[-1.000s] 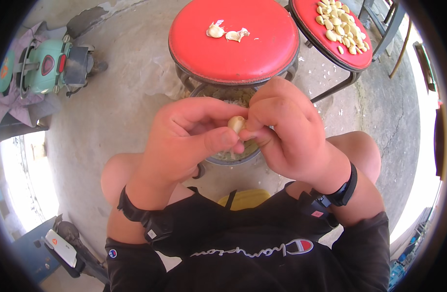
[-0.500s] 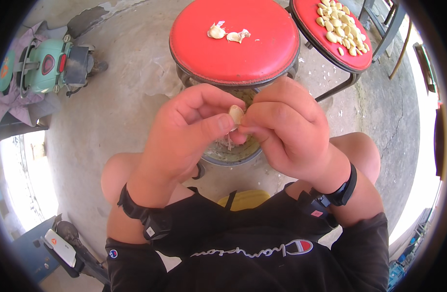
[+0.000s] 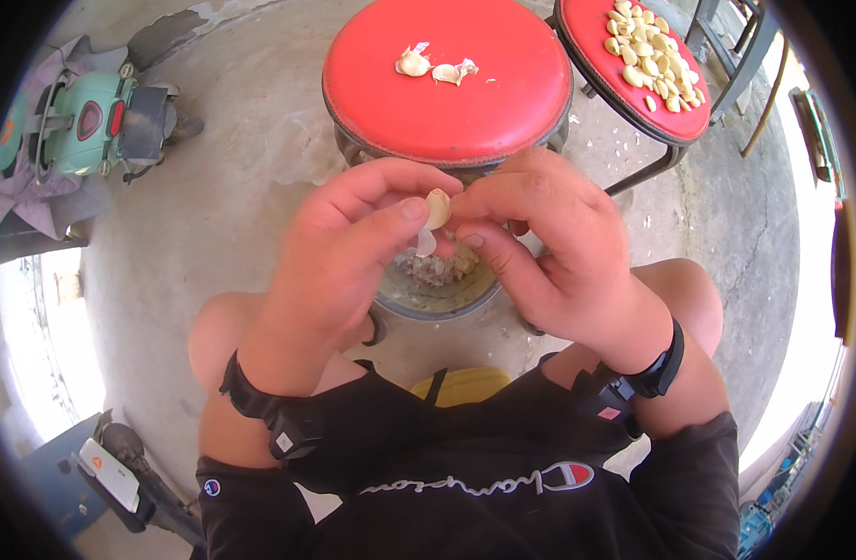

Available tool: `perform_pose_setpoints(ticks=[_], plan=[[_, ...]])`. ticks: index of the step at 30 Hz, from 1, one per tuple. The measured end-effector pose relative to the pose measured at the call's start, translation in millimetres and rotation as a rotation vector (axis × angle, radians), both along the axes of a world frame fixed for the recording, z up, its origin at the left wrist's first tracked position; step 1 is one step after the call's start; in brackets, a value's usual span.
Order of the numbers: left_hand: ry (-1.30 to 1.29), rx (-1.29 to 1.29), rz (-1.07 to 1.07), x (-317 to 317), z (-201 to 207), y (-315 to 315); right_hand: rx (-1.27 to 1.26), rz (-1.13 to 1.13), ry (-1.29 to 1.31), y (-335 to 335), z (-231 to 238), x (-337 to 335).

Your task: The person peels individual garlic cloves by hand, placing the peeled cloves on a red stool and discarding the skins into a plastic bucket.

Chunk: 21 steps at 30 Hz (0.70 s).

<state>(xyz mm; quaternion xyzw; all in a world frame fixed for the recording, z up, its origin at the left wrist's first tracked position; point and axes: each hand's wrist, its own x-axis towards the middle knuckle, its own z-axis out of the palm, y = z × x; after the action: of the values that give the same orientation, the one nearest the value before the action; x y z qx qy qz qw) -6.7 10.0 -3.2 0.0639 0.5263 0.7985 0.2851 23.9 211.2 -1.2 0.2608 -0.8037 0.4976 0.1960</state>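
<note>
My left hand (image 3: 339, 247) pinches a pale garlic clove (image 3: 437, 209) between thumb and fingers, above the peel bowl. A thin flap of whitish skin (image 3: 426, 244) hangs just below the clove. My right hand (image 3: 558, 247) is close beside it, thumb and forefinger apart, with the forefinger's tip at the clove's edge; its other fingers are partly hidden. Under both hands, a round bowl (image 3: 437, 308) contains a heap of garlic skins (image 3: 435, 269). Ahead, two unpeeled-looking garlic pieces (image 3: 412, 62) with papery skin lie on a red round stool (image 3: 446, 117).
A second red stool (image 3: 633, 98) at the far right bears a pile of peeled cloves (image 3: 654, 56). Bits of skin are scattered on the concrete floor (image 3: 204, 233) nearby. A green scooter (image 3: 87, 121) stands at the far left. My knees flank the bowl.
My right thumb has parted from the forefinger and come away from the clove. The clove has shifted slightly left in my left hand, and a skin flap now shows beneath it.
</note>
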Motion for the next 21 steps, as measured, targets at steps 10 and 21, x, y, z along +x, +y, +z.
perform_pose_setpoints(ticks=[10,21], plan=[[0.130,-0.162,-0.175,4.3,8.2,-0.7,0.023,0.178,-0.171,15.2,7.7,-5.3],[0.065,-0.063,-0.129,7.4,8.4,2.9,-0.006,0.107,-0.044,2.2,-5.3,2.7]])
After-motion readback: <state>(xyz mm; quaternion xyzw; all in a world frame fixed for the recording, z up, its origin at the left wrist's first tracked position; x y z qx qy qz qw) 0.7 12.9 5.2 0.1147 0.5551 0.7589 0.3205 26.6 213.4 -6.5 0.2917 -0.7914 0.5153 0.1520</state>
